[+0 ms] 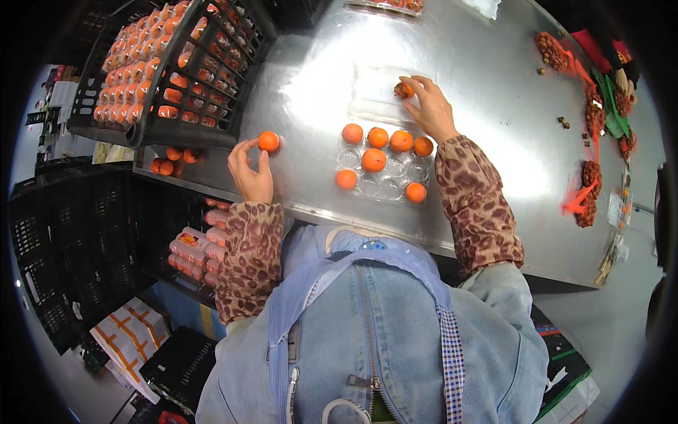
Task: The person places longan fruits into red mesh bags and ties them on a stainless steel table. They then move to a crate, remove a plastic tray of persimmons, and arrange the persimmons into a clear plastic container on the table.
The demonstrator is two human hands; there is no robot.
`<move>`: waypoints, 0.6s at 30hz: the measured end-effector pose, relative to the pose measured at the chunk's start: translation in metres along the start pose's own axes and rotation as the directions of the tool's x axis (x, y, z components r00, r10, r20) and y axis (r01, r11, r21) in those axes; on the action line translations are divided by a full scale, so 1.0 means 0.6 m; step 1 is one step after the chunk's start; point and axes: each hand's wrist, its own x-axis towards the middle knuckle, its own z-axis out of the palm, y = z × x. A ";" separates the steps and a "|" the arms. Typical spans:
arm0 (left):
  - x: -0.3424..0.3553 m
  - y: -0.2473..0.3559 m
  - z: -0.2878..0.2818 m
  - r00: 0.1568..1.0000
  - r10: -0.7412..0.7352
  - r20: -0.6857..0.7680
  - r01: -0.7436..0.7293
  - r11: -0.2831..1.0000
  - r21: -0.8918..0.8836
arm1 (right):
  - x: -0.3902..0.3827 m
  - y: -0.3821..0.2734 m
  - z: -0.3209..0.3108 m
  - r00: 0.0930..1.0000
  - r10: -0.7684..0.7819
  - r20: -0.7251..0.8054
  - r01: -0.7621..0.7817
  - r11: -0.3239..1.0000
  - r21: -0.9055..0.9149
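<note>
My left hand (251, 172) is at the left of the metal table, its thumb and fingertips against an orange persimmon (268, 141). Further right and away from me, my right hand (432, 106) pinches another persimmon (403, 90), whose dark leafy cap shows, between thumb and fingers. That fruit is over a clear plastic sheet or lid (374, 106), hard to make out against the shiny metal. Joined to its near side is a clear tray with round hollows (392, 186). Several persimmons (373, 160) sit in the tray, and some hollows hold nothing.
A black crate (145, 134) full of packed orange fruit stands at the far left. Loose fruit (167, 167) lies below it. Pink-tinted packs (191, 245) fill a lower crate. Red net bags of small brown produce (590, 187) line the right edge. Another pack (395, 4) lies far back.
</note>
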 end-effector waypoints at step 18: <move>-0.021 0.020 0.010 0.994 -0.087 0.059 0.097 0.979 -0.180 | 0.003 0.031 -0.025 0.994 0.109 0.018 -0.106 0.898 0.428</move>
